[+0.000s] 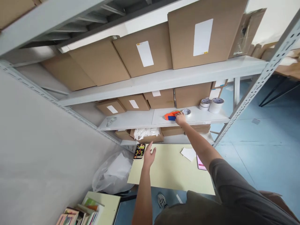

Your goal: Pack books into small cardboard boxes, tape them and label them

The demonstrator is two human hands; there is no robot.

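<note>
On the middle shelf [131,118] of the rack, my right hand [180,118] is closed on an orange-and-blue object [170,116] that looks like a tape dispenser. The fingers hide its right end. A flat roll of tape [186,112] lies just right of this hand. Further right stand more white tape rolls [216,105], some of them stacked. My left hand [149,155] is raised above the pale yellow table [173,168], fingers apart and holding nothing. Near it is a black book [139,151] with colourful print.
Cardboard boxes [145,51] fill the upper shelf, and smaller boxes [138,102] stand behind the tape. An open box holds white plastic bags [145,133] below. White paper [188,153] and a phone [201,163] lie on the table. A rack post [255,84] rises at right.
</note>
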